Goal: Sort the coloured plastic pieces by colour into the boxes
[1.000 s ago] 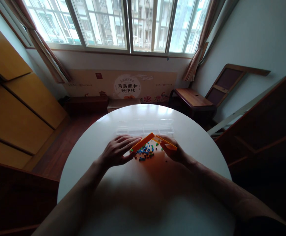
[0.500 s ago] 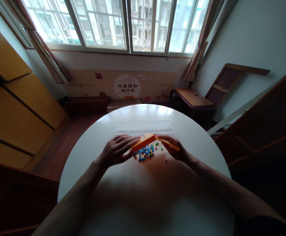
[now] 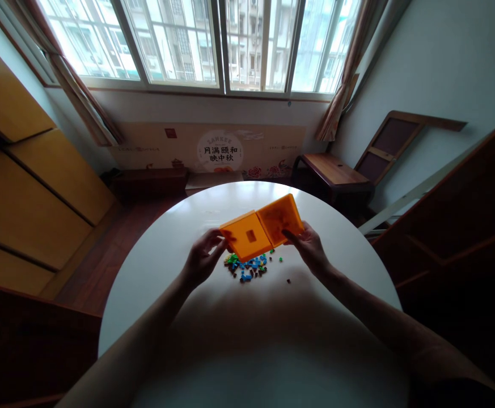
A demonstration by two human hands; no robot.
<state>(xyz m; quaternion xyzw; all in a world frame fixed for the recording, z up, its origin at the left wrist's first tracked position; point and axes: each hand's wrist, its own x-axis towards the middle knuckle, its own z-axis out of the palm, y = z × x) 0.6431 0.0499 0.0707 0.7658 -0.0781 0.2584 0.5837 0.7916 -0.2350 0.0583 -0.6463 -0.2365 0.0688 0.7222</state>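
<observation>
An orange plastic box (image 3: 261, 241), unfolded at its hinge into two shallow halves, is held up above the table between my hands. The left half has a small rectangular mark. My left hand (image 3: 207, 255) pinches the left edge, and my right hand (image 3: 309, 246) grips the right half, its thumb on the inner face. Beneath the box lies a pile of small blue, green, yellow and brown building blocks (image 3: 251, 266). The box hides part of the pile's far side. A single brown piece (image 3: 288, 281) and a green piece (image 3: 280, 259) lie apart to the right.
The round white table (image 3: 153, 294) carries all this. A clear compartment tray behind the box is now mostly hidden. Beyond the table stand a wooden chair (image 3: 332, 169) on the right and a printed carton panel (image 3: 145, 147) under the window.
The orange box has been raised and turned so its broad faces show, opened flatter. Both hands have shifted to its outer edges. The blocks lie as before, with more green ones visible.
</observation>
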